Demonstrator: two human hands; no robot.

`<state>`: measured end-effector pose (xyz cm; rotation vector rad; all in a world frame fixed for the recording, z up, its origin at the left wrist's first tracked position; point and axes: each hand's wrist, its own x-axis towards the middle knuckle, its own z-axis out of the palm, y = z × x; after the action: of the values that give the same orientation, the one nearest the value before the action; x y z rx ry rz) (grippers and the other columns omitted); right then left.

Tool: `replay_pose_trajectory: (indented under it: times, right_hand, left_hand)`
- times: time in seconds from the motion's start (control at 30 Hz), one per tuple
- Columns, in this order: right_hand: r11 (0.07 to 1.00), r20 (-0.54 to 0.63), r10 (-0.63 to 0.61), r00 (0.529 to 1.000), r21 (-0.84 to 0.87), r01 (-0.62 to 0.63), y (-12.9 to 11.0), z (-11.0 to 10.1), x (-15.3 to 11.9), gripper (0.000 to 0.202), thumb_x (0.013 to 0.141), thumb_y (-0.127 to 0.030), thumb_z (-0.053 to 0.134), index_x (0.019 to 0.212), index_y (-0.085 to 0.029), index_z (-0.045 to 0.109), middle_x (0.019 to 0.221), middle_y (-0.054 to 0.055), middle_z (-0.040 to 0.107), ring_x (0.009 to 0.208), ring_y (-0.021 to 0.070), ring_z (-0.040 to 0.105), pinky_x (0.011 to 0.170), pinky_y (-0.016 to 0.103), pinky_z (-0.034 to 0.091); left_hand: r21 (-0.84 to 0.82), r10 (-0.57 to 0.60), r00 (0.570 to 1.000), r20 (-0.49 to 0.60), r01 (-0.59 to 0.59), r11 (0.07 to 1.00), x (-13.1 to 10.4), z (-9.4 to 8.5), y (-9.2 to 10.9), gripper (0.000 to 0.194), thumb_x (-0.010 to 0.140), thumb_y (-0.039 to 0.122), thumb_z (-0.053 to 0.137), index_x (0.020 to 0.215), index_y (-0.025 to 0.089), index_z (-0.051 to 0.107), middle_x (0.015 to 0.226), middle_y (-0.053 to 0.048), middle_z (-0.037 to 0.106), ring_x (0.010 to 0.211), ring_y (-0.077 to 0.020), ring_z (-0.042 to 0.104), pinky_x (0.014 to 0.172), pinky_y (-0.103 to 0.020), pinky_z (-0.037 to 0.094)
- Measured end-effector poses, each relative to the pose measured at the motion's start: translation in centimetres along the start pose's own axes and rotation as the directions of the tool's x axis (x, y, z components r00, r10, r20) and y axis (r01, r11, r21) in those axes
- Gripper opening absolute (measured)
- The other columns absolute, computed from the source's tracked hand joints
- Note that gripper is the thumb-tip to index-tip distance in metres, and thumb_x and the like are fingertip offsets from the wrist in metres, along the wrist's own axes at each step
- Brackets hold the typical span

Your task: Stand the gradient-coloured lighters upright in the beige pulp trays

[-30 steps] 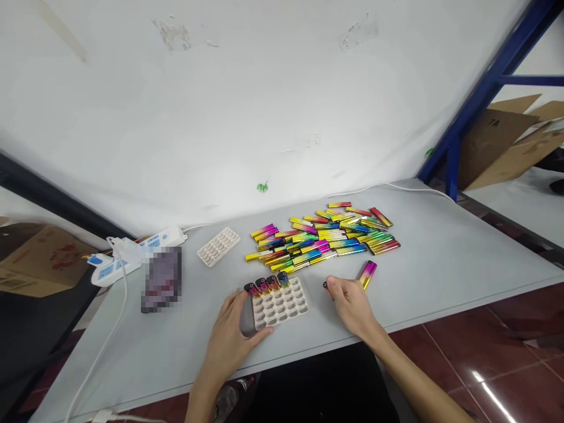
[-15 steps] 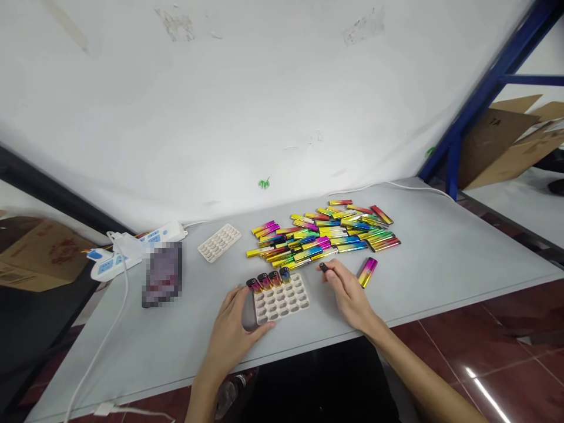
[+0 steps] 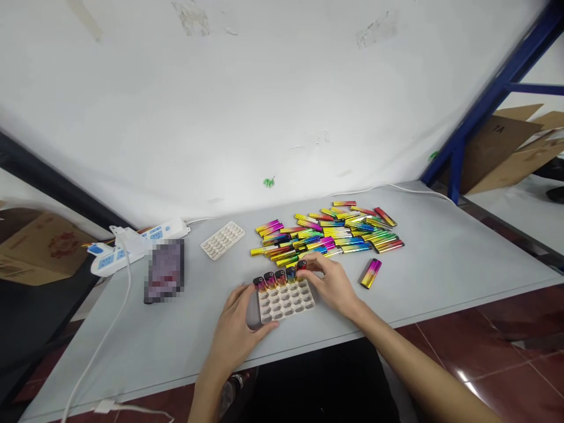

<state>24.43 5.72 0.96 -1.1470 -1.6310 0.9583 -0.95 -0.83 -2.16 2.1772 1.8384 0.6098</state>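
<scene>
Grey tabletop [image 3: 445,252] against a white wall [image 3: 308,88] carries a pale tray [image 3: 286,305], four shiny tubes [image 3: 281,278] standing in its far row; the right hand [image 3: 331,285] pinches a fifth tube [image 3: 301,267] at the row's right end, the left hand [image 3: 235,329] spreads its fingers open round the tray's left end. Best keep that tube square to its slot. A cardboard box [image 3: 496,147] reads "7A"
</scene>
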Motion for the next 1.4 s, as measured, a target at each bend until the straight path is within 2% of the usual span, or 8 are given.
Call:
replay_pose_trajectory:
  times: [0.5,0.67,0.8,0.93,1.03,1.17,1.3,1.4]
  right_hand:
    - [0.928,0.160,-0.027,0.987,-0.364,0.085,-1.3,-1.6,-0.4,0.026,0.092,-0.037,0.062,0.114,-0.025,0.059,0.105,0.004,0.072,0.096,0.0203,0.068,0.083,0.034,0.053]
    - [0.796,-0.130,-0.014,0.991,-0.602,-0.068,-0.8,-4.4,-2.9,0.030,0.097,-0.046,0.049,0.112,-0.024,0.063,0.104,0.007,0.068,0.093,0.0225,0.066,0.075,0.034,0.051]
    - [0.515,-0.473,0.147,0.869,-0.713,-0.476,0.4,-7.9,-4.3,0.043,0.095,-0.057,0.042,0.116,-0.025,0.061,0.106,0.009,0.065,0.077,0.0240,0.066,0.058,0.033,0.043]
    - [0.361,-0.518,0.361,0.776,-0.689,-0.628,1.4,-10.4,-4.8,0.053,0.090,-0.068,0.038,0.110,-0.023,0.059,0.102,0.009,0.068,0.080,0.0286,0.066,0.057,0.033,0.039]
    - [0.431,-0.436,0.405,0.804,-0.684,-0.588,2.0,-10.7,-4.9,0.047,0.089,-0.062,0.045,0.109,-0.022,0.057,0.094,0.008,0.069,0.082,0.0277,0.066,0.059,0.034,0.041]
    - [0.721,-0.188,0.310,0.932,-0.592,-0.360,2.3,-9.6,-4.2,0.037,0.090,-0.045,0.052,0.118,-0.021,0.056,0.088,0.005,0.066,0.078,0.0227,0.062,0.069,0.035,0.046]
    - [0.922,-0.025,0.210,0.977,-0.327,-0.206,1.3,-7.8,-2.3,0.030,0.096,-0.048,0.043,0.101,-0.022,0.057,0.080,0.003,0.062,0.071,0.0196,0.058,0.067,0.034,0.047]
    - [0.985,0.059,0.169,0.984,-0.048,-0.166,-0.1,-6.4,-0.3,0.030,0.100,-0.050,0.036,0.109,-0.024,0.047,0.069,-0.003,0.057,0.061,0.0163,0.055,0.058,0.029,0.044]
  left_hand:
    - [0.012,-0.016,1.000,0.019,0.016,1.000,0.0,0.0,0.0,0.078,0.077,0.060,0.067,0.139,0.019,0.044,0.140,-0.012,0.055,0.135,-0.0336,0.046,0.108,-0.050,0.045]
    - [0.023,-0.017,1.000,0.022,0.017,1.000,0.0,-0.1,0.1,0.078,0.077,0.061,0.066,0.140,0.020,0.043,0.141,-0.013,0.054,0.134,-0.0344,0.047,0.107,-0.052,0.045]
    - [0.033,-0.032,0.999,0.034,0.031,0.999,0.1,0.0,0.0,0.078,0.077,0.063,0.065,0.139,0.020,0.043,0.141,-0.013,0.054,0.134,-0.0348,0.047,0.107,-0.052,0.045]
    - [0.031,-0.023,0.999,0.036,0.022,0.999,0.1,0.0,0.0,0.078,0.077,0.062,0.065,0.139,0.019,0.043,0.140,-0.013,0.054,0.135,-0.0349,0.046,0.109,-0.053,0.044]
    - [0.025,-0.017,1.000,0.021,0.017,1.000,0.0,0.0,0.0,0.077,0.077,0.060,0.066,0.139,0.021,0.043,0.140,-0.013,0.054,0.134,-0.0349,0.047,0.107,-0.053,0.045]
    - [0.023,-0.008,1.000,0.015,0.008,1.000,0.0,0.0,0.0,0.076,0.078,0.058,0.067,0.139,0.021,0.042,0.139,-0.013,0.054,0.132,-0.0349,0.048,0.105,-0.053,0.046]
    - [0.017,-0.002,1.000,0.014,0.002,1.000,0.0,0.1,0.0,0.074,0.078,0.056,0.068,0.139,0.022,0.042,0.138,-0.012,0.055,0.133,-0.0346,0.048,0.106,-0.053,0.046]
    - [0.009,-0.005,1.000,0.018,0.005,1.000,-0.1,0.0,0.1,0.075,0.078,0.056,0.067,0.139,0.021,0.043,0.139,-0.012,0.055,0.134,-0.0346,0.047,0.107,-0.053,0.045]
